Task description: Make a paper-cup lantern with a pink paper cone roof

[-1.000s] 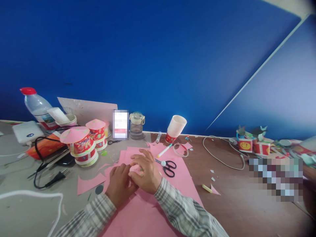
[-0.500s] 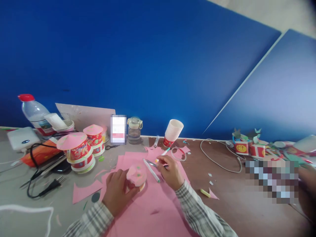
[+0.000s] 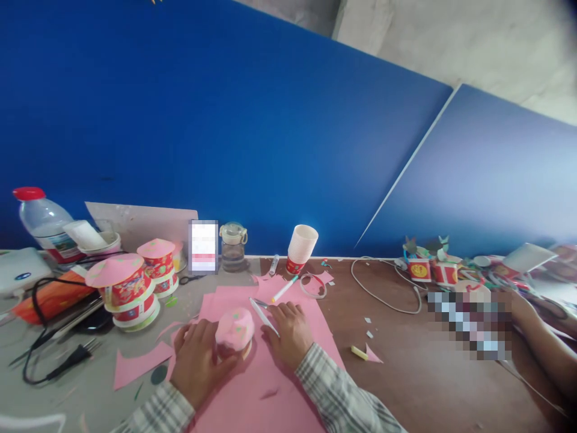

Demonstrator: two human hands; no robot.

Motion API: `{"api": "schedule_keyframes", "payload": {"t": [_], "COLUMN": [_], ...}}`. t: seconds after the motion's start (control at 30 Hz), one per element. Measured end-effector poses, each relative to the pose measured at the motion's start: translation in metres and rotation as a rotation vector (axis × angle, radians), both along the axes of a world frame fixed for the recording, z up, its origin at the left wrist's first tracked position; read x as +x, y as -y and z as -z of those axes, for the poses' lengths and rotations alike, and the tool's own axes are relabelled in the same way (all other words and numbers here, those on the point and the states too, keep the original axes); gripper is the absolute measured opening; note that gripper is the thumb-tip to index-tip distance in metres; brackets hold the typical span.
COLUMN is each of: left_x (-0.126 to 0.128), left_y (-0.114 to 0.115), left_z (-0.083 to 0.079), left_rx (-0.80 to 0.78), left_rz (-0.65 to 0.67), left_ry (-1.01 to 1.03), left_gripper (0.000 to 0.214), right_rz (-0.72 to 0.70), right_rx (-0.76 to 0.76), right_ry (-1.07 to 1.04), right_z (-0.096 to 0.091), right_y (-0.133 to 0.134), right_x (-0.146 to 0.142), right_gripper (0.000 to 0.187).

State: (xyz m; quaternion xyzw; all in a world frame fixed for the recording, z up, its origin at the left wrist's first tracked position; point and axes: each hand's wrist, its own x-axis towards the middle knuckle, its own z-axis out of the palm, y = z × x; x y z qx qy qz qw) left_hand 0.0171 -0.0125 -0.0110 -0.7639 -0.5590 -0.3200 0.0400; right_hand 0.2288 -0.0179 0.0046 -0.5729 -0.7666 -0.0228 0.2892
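My left hand (image 3: 198,361) is closed around the side of a small paper-cup craft (image 3: 234,331), its thumb at the near side. The craft has a crinkled pink paper top with green spots. My right hand (image 3: 291,334) has come down over a white marker (image 3: 262,316) lying on the pink paper (image 3: 288,397), thumb on one side and curled fingers on the other. A thin grey metal tool shows just beside its fingertips. A second marker (image 3: 285,288) with a yellow tip lies behind my right hand.
Pink-roofed cup crafts (image 3: 130,294), a plug (image 3: 72,361) and a bottle (image 3: 49,225) stand at left. Behind are a lidded water jar (image 3: 233,246) and stacked paper cups (image 3: 302,246). Another person's arm (image 3: 532,331) reaches in at right, near decorated cups (image 3: 419,269).
My right hand has let go of the yellow-tipped marker and moved nearer, onto the white marker. My left hand stays on the craft. The view has shifted right, and the other person's arm shows more.
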Motion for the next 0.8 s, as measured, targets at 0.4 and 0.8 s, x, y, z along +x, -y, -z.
{"api": "schedule_keyframes", "payload": {"t": [0.4,0.8], "left_x": [0.0,-0.001], "left_y": [0.001,0.004], "left_z": [0.006,-0.002], "left_rx": [-0.041,-0.15], "left_rz": [-0.014,0.175], "left_ry": [0.004,0.122], "left_gripper": [0.069,0.031], "right_rz": [-0.015,-0.041], "right_rx": [0.086,0.078], "right_ry": [-0.253,-0.899], "right_z": [-0.004,-0.002], "right_y": [0.003,0.012], "right_x": [0.002,-0.003], "right_gripper": [0.04,0.026]}}
